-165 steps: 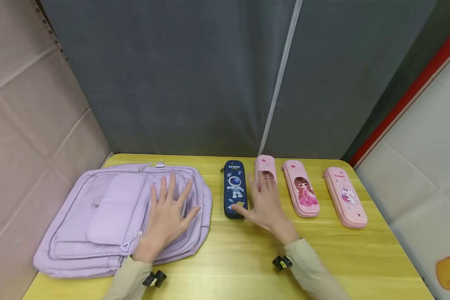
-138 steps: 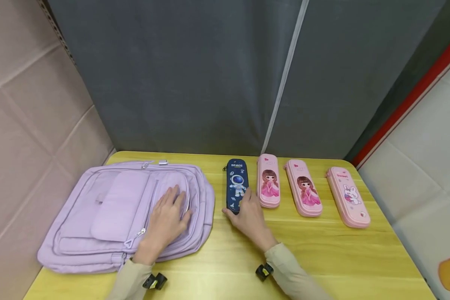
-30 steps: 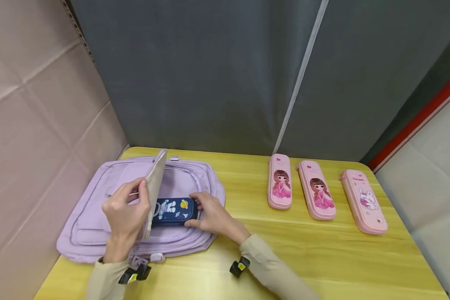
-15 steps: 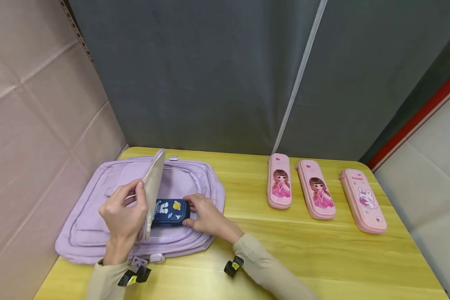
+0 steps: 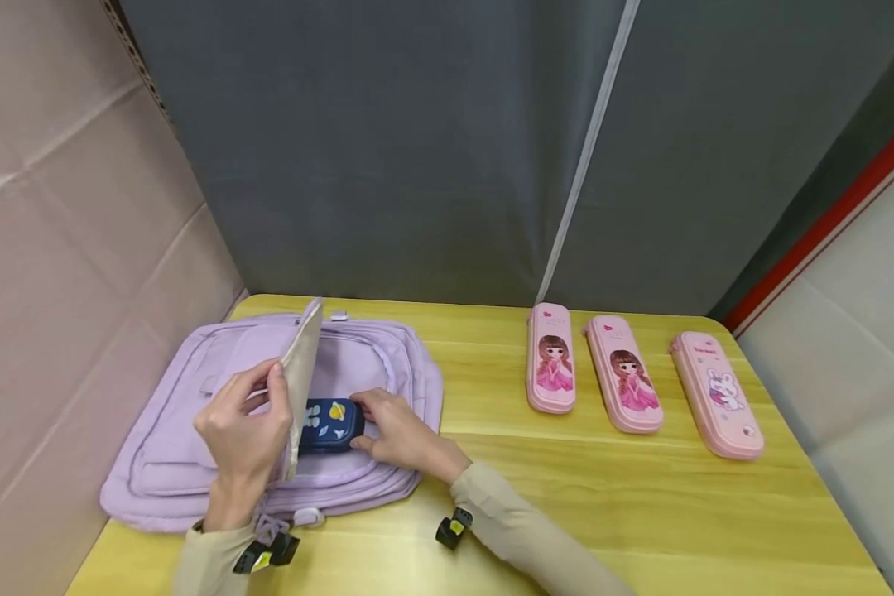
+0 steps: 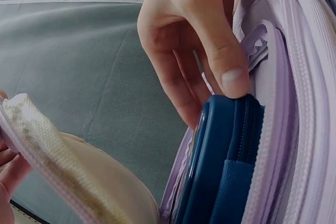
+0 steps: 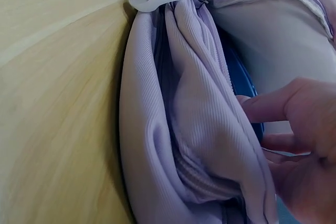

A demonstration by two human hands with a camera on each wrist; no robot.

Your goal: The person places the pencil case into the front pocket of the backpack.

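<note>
A lilac backpack (image 5: 171, 463) lies flat on the table, its front pocket unzipped. My left hand (image 5: 247, 426) pinches the edge of the raised pocket flap (image 5: 304, 381), whose pale lining faces right. Between flap and bag sits a dark blue pencil case (image 5: 333, 426) with a planet print; its left part is hidden behind the flap. My right hand (image 5: 398, 430) grips the case's right end between thumb and fingers. The left wrist view shows the blue pencil case (image 6: 212, 156) inside the zipped opening, with the right thumb and fingers on its end.
On the right of the wooden table (image 5: 566, 497) lie a pink pencil case with a doll print (image 5: 551, 360), a second doll-print case (image 5: 624, 374) and a pink rabbit-print case (image 5: 718, 396). A grey curtain (image 5: 417, 149) hangs behind the table.
Earlier both hands were spread over the bag and cases. The blue case has since been carried from the table to the raised pocket. Over the last second, my right hand slides it leftward, deeper under the flap.
</note>
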